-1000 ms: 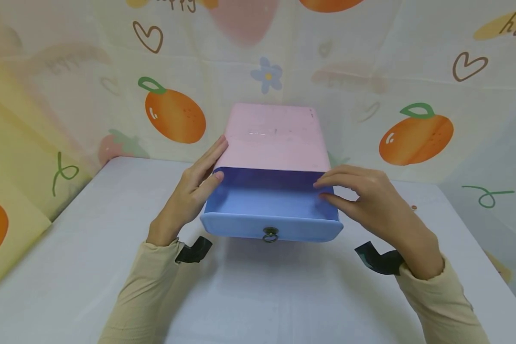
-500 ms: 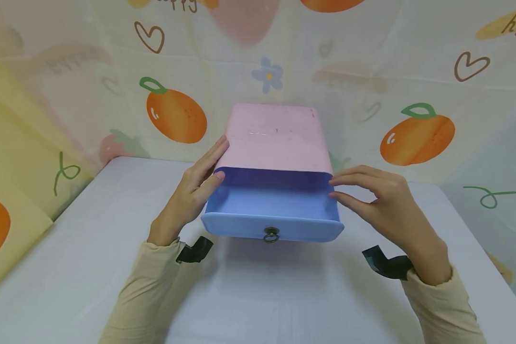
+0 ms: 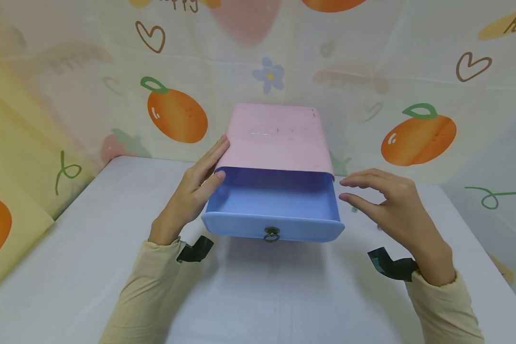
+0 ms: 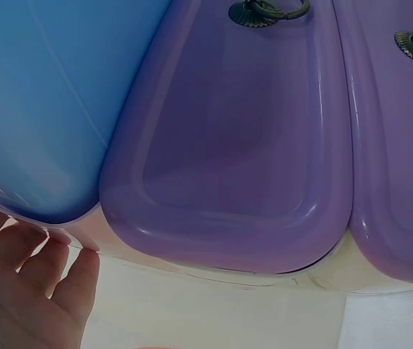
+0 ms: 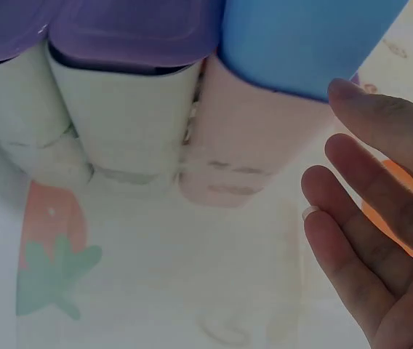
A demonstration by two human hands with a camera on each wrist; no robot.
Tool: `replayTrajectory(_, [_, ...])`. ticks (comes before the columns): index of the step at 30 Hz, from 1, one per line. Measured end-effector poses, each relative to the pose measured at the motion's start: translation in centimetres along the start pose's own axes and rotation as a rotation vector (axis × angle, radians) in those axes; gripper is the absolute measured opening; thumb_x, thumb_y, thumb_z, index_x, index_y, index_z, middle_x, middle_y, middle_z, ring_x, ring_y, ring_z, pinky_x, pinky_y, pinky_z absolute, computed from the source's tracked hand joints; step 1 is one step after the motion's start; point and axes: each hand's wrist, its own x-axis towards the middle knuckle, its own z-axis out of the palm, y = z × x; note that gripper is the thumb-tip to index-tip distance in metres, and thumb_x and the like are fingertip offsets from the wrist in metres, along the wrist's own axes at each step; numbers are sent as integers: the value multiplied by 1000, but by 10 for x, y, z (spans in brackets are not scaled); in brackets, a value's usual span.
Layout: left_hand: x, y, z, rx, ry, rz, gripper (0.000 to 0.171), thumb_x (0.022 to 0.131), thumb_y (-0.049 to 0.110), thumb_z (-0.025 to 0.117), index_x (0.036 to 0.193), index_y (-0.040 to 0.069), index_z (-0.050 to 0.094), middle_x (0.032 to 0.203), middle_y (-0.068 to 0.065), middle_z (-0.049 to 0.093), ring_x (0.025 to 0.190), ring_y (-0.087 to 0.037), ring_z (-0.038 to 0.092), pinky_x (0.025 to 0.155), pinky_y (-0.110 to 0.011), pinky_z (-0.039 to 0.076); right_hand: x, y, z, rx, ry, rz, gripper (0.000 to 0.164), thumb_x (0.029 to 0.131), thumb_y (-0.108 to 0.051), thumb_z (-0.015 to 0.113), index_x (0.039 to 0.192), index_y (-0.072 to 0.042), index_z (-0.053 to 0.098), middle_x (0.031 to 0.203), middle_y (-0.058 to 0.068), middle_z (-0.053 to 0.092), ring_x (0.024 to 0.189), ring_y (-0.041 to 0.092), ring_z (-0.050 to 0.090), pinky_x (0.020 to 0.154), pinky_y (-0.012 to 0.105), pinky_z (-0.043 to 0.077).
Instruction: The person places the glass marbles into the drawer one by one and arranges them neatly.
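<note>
Drawer (image 3: 314, 230) in pale blue plastic juts forward from the pink cabinet housing (image 3: 279, 138), in the middle of the white table (image 3: 279, 296), its bronze ring pull (image 3: 271, 234) centred on the front. The left hand (image 3: 187, 196) lies along the housing's left side, fingers extended against the wall and thumb at the front edge; it braces rather than clutches. The right hand (image 3: 391, 205) is just beside the right side, fingers and thumb parted with nothing between them. The right wrist view is dim and its thumb overlaps the drawer's corner there, so contact is hard to judge from it, but the head view shows a gap. Below sit tiers with purple drawer fronts (image 4: 235, 145). Steadying the housing while the drawer is out looks like the step in hand. To do it well, the left palm should press evenly, since the forward weight could tip a light cabinet; the thumb is best kept clear of the drawer's sliding edge, and any push best given at the centre of the front, so the drawer runs straight.
</note>
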Motion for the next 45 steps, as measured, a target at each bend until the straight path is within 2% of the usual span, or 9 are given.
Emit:
replayTrajectory(10, [0, -1, 1, -12, 0, 0, 56, 100, 6, 45, 155, 10, 33, 165, -2, 25, 153, -10, 22, 121, -16, 23, -11, 21, 7, -20, -5, 50, 39, 66, 4, 87, 103, -6, 77, 96, 5, 76, 88, 3, 66, 70, 2, 49])
replayTrajectory(14, [0, -1, 1, -17, 0, 3, 56, 100, 6, 45, 155, 10, 33, 165, -1, 25, 153, -10, 22, 121, -16, 23, -17, 29, 8, -1, 1, 86, 38, 68, 6, 85, 102, -5, 76, 94, 5, 76, 86, -9, 61, 60, 5, 50])
replayTrajectory(17, [-1, -3, 1, -13, 1, -1, 56, 100, 6, 45, 155, 11, 33, 165, 0, 25, 153, -9, 22, 121, -16, 23, -20, 36, 10, 18, 14, 116, 36, 69, 7, 84, 101, -5, 76, 93, 7, 76, 86, -17, 56, 62, 4, 50])
replayTrajectory(23, [-2, -1, 0, -2, 3, -7, 57, 101, 7, 45, 155, 12, 33, 165, 0, 25, 152, -10, 22, 121, -17, 24, -25, 49, 14, -12, 4, 153, 33, 71, 4, 84, 101, -6, 77, 93, 6, 76, 86, -20, 54, 73, 0, 46])
replayTrajectory(26, [-2, 0, 0, 4, 3, -13, 57, 101, 7, 45, 155, 12, 33, 165, 0, 25, 152, -10, 22, 120, -17, 24, -27, 56, 17, -31, -13, 174, 31, 72, 3, 83, 102, -5, 77, 93, 7, 76, 85, -12, 60, 75, 0, 45])
replayTrajectory(30, [-1, 0, -1, 5, 3, -11, 56, 100, 6, 46, 155, 11, 33, 165, 0, 25, 153, -11, 22, 120, -17, 24, -31, 63, 20, -39, -37, 214, 29, 75, 2, 82, 103, -4, 76, 95, 9, 76, 85, 15, 70, 76, -3, 43])
replayTrajectory(33, [0, 0, 0, 5, 0, -9, 56, 100, 6, 45, 155, 11, 33, 165, -1, 25, 153, -11, 22, 121, -18, 24, -34, 67, 21, -28, -62, 260, 27, 78, 0, 81, 104, -3, 75, 97, 11, 76, 87, 30, 71, 75, -4, 42])
replayTrajectory(38, [0, 0, 0, 7, -5, -12, 56, 101, 7, 45, 155, 12, 33, 165, 0, 25, 153, -10, 22, 121, -18, 24, -37, 72, 25, -13, -96, 331, 25, 82, -4, 78, 107, -4, 74, 99, 13, 76, 90, 35, 71, 72, -2, 43])
replayTrajectory(45, [0, 0, -1, 10, -2, 2, 56, 100, 6, 46, 155, 10, 33, 165, -2, 25, 153, -12, 22, 120, -16, 24, -40, 79, 30, -1, -126, 370, 25, 84, -6, 78, 108, -3, 74, 102, 17, 75, 92, 37, 71, 76, -5, 38])
